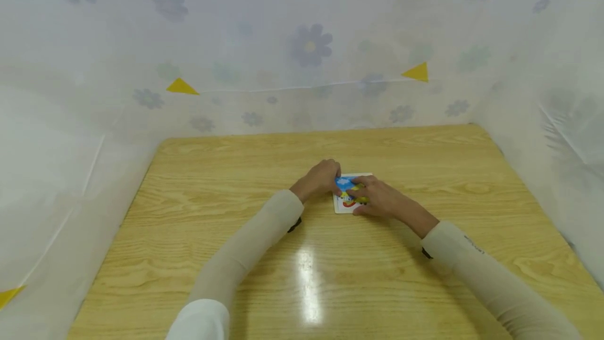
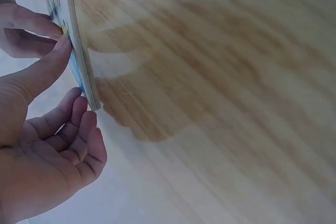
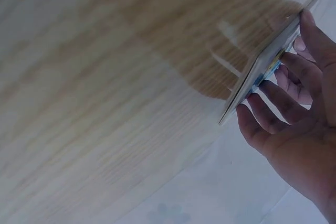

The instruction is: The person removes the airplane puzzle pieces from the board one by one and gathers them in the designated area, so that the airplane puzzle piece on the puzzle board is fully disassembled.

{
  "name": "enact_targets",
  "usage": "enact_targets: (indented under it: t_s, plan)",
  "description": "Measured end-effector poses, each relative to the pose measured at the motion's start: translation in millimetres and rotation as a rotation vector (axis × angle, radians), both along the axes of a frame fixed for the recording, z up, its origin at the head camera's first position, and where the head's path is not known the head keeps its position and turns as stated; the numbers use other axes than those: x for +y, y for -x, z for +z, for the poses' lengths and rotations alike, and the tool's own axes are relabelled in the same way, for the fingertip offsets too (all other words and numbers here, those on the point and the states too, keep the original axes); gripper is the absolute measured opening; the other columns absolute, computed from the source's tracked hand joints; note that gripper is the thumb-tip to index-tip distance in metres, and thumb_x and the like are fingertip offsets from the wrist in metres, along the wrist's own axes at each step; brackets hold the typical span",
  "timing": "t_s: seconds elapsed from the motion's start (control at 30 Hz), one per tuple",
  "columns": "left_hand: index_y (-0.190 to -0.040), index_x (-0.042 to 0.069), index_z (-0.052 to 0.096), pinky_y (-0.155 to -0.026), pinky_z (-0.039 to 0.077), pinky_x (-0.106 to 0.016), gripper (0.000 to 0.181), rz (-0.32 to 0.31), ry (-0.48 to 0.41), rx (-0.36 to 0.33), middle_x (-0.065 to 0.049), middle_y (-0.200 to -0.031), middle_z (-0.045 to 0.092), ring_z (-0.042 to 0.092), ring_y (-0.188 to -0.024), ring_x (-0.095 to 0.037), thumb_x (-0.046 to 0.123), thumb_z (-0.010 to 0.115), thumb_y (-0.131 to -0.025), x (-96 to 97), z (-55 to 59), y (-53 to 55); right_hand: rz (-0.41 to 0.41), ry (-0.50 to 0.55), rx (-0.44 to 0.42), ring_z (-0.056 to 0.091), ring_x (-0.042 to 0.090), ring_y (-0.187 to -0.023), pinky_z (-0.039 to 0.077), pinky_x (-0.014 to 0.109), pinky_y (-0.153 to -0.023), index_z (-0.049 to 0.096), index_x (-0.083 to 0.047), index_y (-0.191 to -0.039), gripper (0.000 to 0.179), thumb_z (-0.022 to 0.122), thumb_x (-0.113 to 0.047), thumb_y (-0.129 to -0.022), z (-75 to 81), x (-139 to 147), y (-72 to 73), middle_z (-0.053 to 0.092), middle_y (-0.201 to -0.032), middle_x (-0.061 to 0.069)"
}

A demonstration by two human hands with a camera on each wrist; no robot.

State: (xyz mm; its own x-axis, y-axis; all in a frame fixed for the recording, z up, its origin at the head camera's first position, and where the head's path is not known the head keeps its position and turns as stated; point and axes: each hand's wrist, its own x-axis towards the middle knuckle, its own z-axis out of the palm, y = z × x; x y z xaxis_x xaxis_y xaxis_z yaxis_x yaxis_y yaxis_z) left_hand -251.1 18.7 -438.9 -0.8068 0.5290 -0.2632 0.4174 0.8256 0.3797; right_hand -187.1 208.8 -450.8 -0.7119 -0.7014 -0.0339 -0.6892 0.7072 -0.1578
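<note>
While pic board [image 1: 341, 205] sits on surface [image 1: 155, 256], L hand [image 1: 323, 178]: holds its L side w/ thumb + curled fingers, prob. to steady it.
R hand [image 1: 384, 198]: grips R side, thumb at near edge, fingers bent over face, prob. vs. sliding.
Board spot: betw. hands.

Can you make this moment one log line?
left grip: touching picture board, left side | right grip: touching right side | picture board: picture up, on wooden table

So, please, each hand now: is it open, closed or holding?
Left hand: fingers curled at the picture board; firm grip cannot be told.
Right hand: holding the picture board.
</note>
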Motion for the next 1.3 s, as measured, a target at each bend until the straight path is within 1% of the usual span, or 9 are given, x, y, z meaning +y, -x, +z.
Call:
enact_targets:
  t_s: [0.17, 0.33, 0.53, 0.67, 0.87, 1.0, 1.13, 1.23, 1.3]
  plan:
    - [-0.104, 0.007, 0.059, -0.085, 0.047, -0.028, 0.043, 0.026, -0.003, -0.026, -0.004, -0.105, 0.057, 0.053, -0.095, -0.017, 0.025, 0.082, -0.074, 2.7, -0.2, 3.4, 0.022, -0.008, 0.012, 0.046, 0.040, -0.125, 0.043, 0.052, -0.099, 0.059, -0.006, -0.128, 0.055, 0.069, -0.037, -0.084, -0.5, 0, 2.1, 0.049, -0.135, 0.026]
    - [-0.105, 0.007, 0.059, -0.085, 0.047, -0.028, 0.044, 0.041, -0.011, -0.026, -0.003, -0.106, 0.058, 0.054, -0.096, -0.017, 0.025, 0.083, -0.072, 2.9, 1.2, 4.4, 0.026, -0.002, 0.009, 0.046, 0.039, -0.125, 0.042, 0.052, -0.100, 0.058, -0.006, -0.129, 0.056, 0.069, -0.038, -0.084, -0.3, 0, 3.3, 0.049, -0.136, 0.026]
    - [-0.110, 0.010, 0.060, -0.086, 0.046, -0.029, 0.045, 0.020, -0.042, -0.019, -0.003, -0.108, 0.058, 0.053, -0.098, -0.017, 0.025, 0.082, -0.074, 0.7, 0.5, 3.0, 0.029, 0.007, 0.018, 0.046, 0.039, -0.125, 0.043, 0.052, -0.099, 0.060, -0.005, -0.127, 0.055, 0.070, -0.035, -0.083, 1.6, 0, 3.1, 0.052, -0.134, 0.025]
    - [-0.109, 0.010, 0.062, -0.085, 0.045, -0.030, 0.043, 0.009, -0.049, -0.002, -0.002, -0.107, 0.058, 0.052, -0.097, -0.017, 0.026, 0.082, -0.074, -0.7, -1.7, 1.5, 0.024, -0.022, 0.006, 0.046, 0.039, -0.126, 0.042, 0.052, -0.100, 0.058, -0.006, -0.129, 0.055, 0.068, -0.037, -0.085, 0.4, 0, 3.2, 0.050, -0.136, 0.025]
    - [-0.108, 0.010, 0.063, -0.085, 0.045, -0.030, 0.042, 0.004, -0.061, 0.015, -0.003, -0.107, 0.057, 0.051, -0.098, -0.017, 0.026, 0.081, -0.074, -0.8, -5.6, 1.3, 0.007, -0.008, -0.028, 0.045, 0.040, -0.125, 0.042, 0.052, -0.099, 0.057, -0.005, -0.130, 0.056, 0.068, -0.036, -0.085, 2.6, -1, 0.8, 0.047, -0.137, 0.026]
    - [-0.106, 0.010, 0.064, -0.086, 0.046, -0.030, 0.032, 0.007, -0.070, 0.044, -0.002, -0.107, 0.059, 0.053, -0.099, -0.017, 0.028, 0.075, -0.082, -0.9, -9.1, 2.9, 0.009, -0.002, -0.030, 0.045, 0.039, -0.126, 0.042, 0.052, -0.100, 0.058, -0.005, -0.130, 0.056, 0.069, -0.035, -0.084, 3.4, -2, -0.1, 0.048, -0.137, 0.026]
    - [-0.097, 0.011, 0.068, -0.082, 0.048, -0.027, 0.015, 0.042, -0.130, 0.104, -0.001, -0.100, 0.065, 0.058, -0.094, -0.015, 0.024, 0.064, -0.091, 0.4, -9.2, 3.5, 0.006, 0.008, -0.027, 0.045, 0.039, -0.126, 0.041, 0.053, -0.101, 0.058, -0.005, -0.129, 0.055, 0.070, -0.035, -0.084, 2.2, -2, 0.2, 0.049, -0.137, 0.025]
    - [-0.091, 0.010, 0.069, -0.078, 0.050, -0.025, 0.012, 0.059, -0.181, 0.125, -0.001, -0.095, 0.067, 0.060, -0.088, -0.014, 0.019, 0.062, -0.093, 2.7, -6.8, 3.5, 0.003, 0.021, -0.022, 0.045, 0.038, -0.127, 0.039, 0.055, -0.102, 0.059, -0.005, -0.128, 0.055, 0.070, -0.035, -0.083, 0.8, -2, 1.0, 0.049, -0.137, 0.025]
    - [-0.091, 0.009, 0.070, -0.078, 0.050, -0.026, 0.012, 0.054, -0.184, 0.126, -0.002, -0.095, 0.068, 0.061, -0.088, -0.014, 0.018, 0.061, -0.093, 3.7, -5.1, 3.8, 0.001, 0.034, -0.027, 0.045, 0.039, -0.127, 0.038, 0.056, -0.102, 0.059, -0.004, -0.127, 0.055, 0.071, -0.035, -0.083, -0.4, -2, 1.6, 0.049, -0.137, 0.025]
